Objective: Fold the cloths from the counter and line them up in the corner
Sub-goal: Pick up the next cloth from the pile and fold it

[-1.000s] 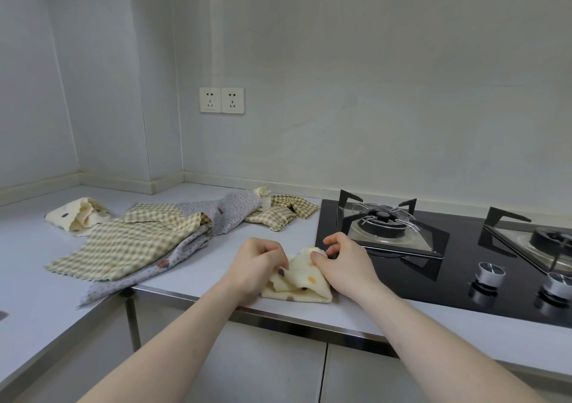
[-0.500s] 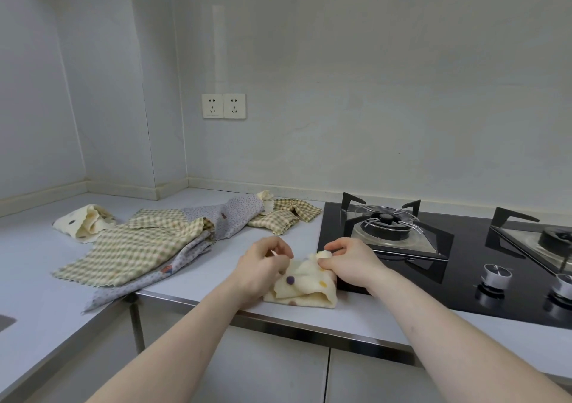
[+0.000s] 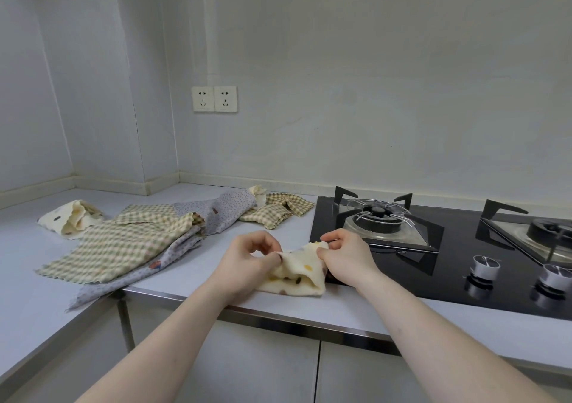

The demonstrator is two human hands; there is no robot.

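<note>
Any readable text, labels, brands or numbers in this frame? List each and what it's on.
None readable.
Wall sockets: only plug holes, no print visible.
Stove knobs: a line marker on top, no numbers or symbols legible.
Hob glass: no brand mark visible.
Spotted cloth held in the left hand and right hand: coloured dots only, no tag or lettering.
Checked cloth: pattern only.

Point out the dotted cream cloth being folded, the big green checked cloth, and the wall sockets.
dotted cream cloth (image 3: 301, 271): head view, middle of its top layer.
big green checked cloth (image 3: 119, 247): head view, flat centre.
wall sockets (image 3: 214, 99): head view, seam between the two plates.
</note>
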